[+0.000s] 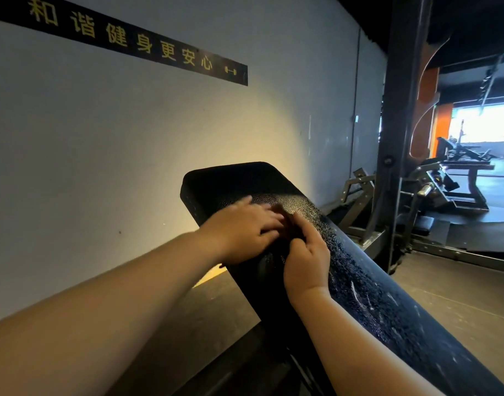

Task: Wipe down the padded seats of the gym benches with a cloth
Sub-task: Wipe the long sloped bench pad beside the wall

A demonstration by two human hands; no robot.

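Padded bench seat (359, 281), long axis running from 5 o'clock up to 11 o'clock, far end toward the wall (102, 138). A dark cloth (285, 227), barely distinguishable, lies on the pad between both hands. Left hand (242, 232) presses flat, fingers extended, at the cloth's 9 o'clock; right hand (308, 261) pinches its near edge from 5 o'clock. Unwiped, droplet-speckled pad lies at 5 o'clock, nearer the right hand.

Cloth (288, 232) mostly hidden between hands
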